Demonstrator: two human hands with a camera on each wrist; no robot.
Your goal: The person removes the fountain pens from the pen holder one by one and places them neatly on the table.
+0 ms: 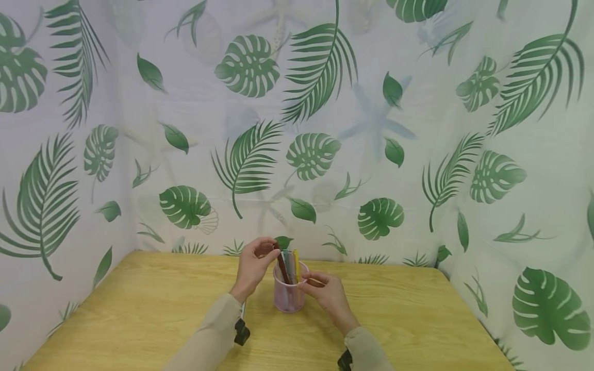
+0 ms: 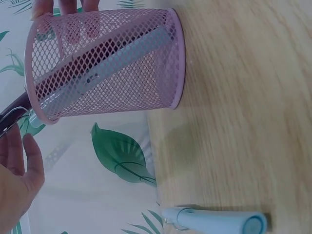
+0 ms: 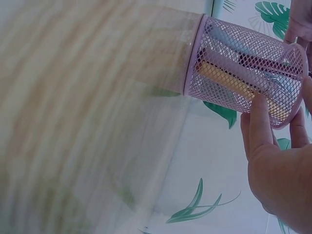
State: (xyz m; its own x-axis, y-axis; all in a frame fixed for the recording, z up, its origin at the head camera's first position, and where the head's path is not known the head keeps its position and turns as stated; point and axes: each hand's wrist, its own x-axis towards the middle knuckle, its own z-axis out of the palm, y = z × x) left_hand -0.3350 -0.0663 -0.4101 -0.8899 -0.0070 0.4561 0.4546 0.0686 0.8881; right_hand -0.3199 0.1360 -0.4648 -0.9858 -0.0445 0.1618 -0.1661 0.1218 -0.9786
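Note:
A pink mesh pen holder (image 1: 288, 301) stands upright near the middle of the table. My left hand (image 1: 253, 267) pinches the upper end of a dark brown pen (image 1: 282, 268), whose lower part is inside the holder. On the holder's right side, my right hand (image 1: 330, 298) holds the rim, with fingers against the mesh wall in the right wrist view. A yellow pen (image 1: 296, 262) and a grey pen (image 1: 291, 264) stick up from the holder. Through the mesh in the left wrist view, a light blue pen (image 2: 117, 63) slants beside the brown one.
Another light blue pen (image 2: 214, 221) lies on the wooden table (image 1: 185, 278) left of the holder, mostly hidden by my left arm in the head view. A leaf-patterned curtain (image 1: 325, 206) closes off the back and both sides.

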